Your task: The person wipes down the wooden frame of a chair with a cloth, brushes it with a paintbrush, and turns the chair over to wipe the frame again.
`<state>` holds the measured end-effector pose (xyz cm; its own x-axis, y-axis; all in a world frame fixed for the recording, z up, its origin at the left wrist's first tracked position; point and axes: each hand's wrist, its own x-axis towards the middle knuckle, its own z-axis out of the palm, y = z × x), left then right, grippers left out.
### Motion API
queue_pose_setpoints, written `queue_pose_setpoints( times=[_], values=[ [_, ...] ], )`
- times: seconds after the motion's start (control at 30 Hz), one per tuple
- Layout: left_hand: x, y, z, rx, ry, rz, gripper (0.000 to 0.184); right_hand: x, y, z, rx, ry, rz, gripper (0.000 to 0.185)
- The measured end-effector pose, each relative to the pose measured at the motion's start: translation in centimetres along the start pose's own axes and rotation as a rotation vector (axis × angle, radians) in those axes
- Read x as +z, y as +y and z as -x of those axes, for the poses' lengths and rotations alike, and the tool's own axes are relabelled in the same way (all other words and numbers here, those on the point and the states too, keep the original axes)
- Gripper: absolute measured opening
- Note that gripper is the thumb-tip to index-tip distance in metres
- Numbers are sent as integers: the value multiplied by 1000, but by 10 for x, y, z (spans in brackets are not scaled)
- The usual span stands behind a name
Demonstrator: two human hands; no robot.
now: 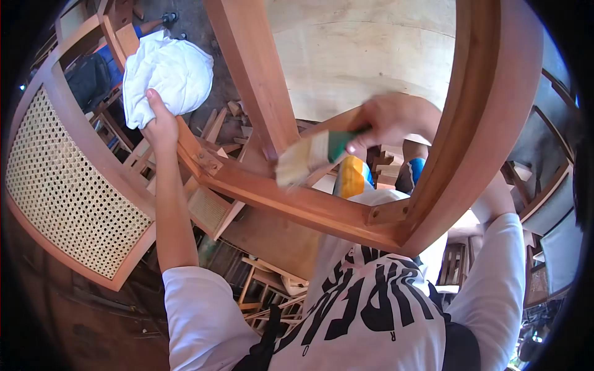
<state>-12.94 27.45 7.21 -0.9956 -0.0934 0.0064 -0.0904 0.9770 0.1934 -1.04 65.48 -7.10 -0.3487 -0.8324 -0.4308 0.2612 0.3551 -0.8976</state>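
Observation:
My left hand (162,123) is closed on a bunched white cloth (167,74), which lies against a wooden rail of the chair frame (278,210). A paintbrush (312,154) with a green handle and pale bristles is gripped in my right hand (390,120). The brush is slightly blurred, and its bristles are over the inner side of the frame's front rail; whether they touch the wood I cannot tell. Corner blocks (388,212) with screw holes show inside the frame. At the left stands a curved backrest with woven cane (74,191).
A pale plywood sheet (371,55) lies beyond the frame. Wood scraps (213,127) litter the floor. Another person's leg (148,26) shows at the upper left. More wooden frames (550,204) stand at the right, and slatted wooden pieces (266,287) lie below.

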Motion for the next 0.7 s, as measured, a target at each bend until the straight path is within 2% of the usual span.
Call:
queue_pose_setpoints(
  times=[0.03, 0.07, 0.1, 0.17, 0.2, 0.27, 0.3, 0.37, 0.4, 0.47, 0.5, 0.53, 0.6, 0.67, 0.7],
  values=[
    [0, -1, 0, -23, -9, 2, 57, -6, -11, -10, 97, -94, 227, 45],
    [0, -1, 1, -46, -15, 6, 57, -7, -13, -17, 205, 8, 395, 43],
    [0, -1, 1, -50, -6, 13, 57, -7, -9, -20, 207, 8, 406, 43],
    [-1, -2, 1, -55, -18, -76, 58, -6, 1, -24, 427, 307, 601, 39],
    [-2, -2, 1, -55, -12, -71, 58, -9, 8, -19, 379, 361, 525, 39],
    [0, -2, 0, -7, 19, -17, 60, -22, 10, 3, 179, 289, 300, 40],
    [0, -1, 1, -3, 32, -13, 60, -26, 8, 7, 173, 163, 155, 42],
    [-1, 3, 2, -33, -2, 13, 59, -31, -1, 5, 160, -31, 115, 42],
    [-2, 5, 5, -24, 1, 19, 59, -32, -8, -1, 176, -21, 154, 42],
    [-2, 9, 7, -195, -48, 94, 55, -45, -11, -19, 25, 151, 138, 46],
    [-1, 5, 2, -38, -17, 100, 58, -61, -17, -23, 45, 196, 95, 50],
    [0, 2, -1, 116, 16, 100, 60, -78, -14, -25, -27, 320, 155, 50],
    [-5, -2, 1, 98, -12, 40, 59, -104, -2, -30, -109, 531, 170, 51],
    [-3, 4, 2, -25, -35, 59, 57, -125, -5, -30, -76, 816, -103, 57],
    [-2, 3, 2, -12, -37, 63, 57, -136, -17, -30, -119, 974, -108, 57]
  ],
)
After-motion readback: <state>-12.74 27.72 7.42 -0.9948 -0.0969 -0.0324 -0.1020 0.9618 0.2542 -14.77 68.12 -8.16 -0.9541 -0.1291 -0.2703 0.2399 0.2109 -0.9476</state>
